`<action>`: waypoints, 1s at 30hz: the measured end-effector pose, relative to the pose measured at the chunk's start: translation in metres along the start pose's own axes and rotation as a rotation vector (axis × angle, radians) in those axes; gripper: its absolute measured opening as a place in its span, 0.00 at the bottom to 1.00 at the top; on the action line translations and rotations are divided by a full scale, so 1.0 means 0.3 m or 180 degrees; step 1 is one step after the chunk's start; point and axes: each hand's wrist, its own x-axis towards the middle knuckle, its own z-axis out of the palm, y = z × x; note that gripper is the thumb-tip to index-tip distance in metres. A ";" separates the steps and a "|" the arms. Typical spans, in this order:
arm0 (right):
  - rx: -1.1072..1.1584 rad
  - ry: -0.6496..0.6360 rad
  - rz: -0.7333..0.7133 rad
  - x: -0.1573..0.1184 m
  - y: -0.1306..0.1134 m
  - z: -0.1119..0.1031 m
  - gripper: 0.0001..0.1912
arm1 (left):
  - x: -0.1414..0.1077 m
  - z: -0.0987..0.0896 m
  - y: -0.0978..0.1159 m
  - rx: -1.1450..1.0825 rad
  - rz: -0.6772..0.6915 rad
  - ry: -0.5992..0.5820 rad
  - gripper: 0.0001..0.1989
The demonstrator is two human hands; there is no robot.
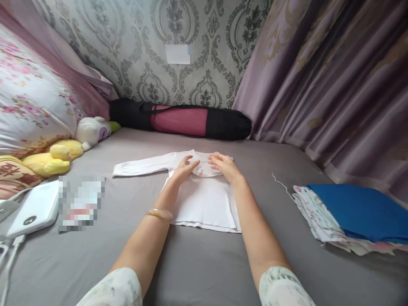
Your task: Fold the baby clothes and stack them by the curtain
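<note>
A small white long-sleeved shirt (204,202) lies flat on the grey sheet. Its left sleeve stretches out to the left, while the right one is folded across the chest. My left hand (185,169), below a pale bangle on the wrist, is over the upper left of the chest with its fingers apart. Over the folded sleeve at the upper right is my right hand (224,166), fingers spread and holding nothing. Whether the fingertips touch the cloth is hard to tell.
Folded clothes with a blue piece on top (360,212) lie at the right. A white power bank (35,208) with cables, plush toys (51,159) and a large pillow (32,93) are at the left. A black and red long bag (180,121) lies along the wall.
</note>
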 end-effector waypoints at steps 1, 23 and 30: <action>0.0123 0.0139 -0.0044 0.001 -0.022 -0.032 0.07 | -0.006 -0.002 0.005 0.0146 0.0104 -0.0003 0.33; -0.4688 0.0276 0.0092 -0.016 0.102 -0.135 0.31 | 0.042 -0.022 -0.022 0.1465 0.0858 0.0277 0.24; -0.4867 0.0246 0.0135 -0.016 0.111 -0.143 0.35 | 0.047 -0.023 -0.049 0.1891 0.0992 0.0180 0.23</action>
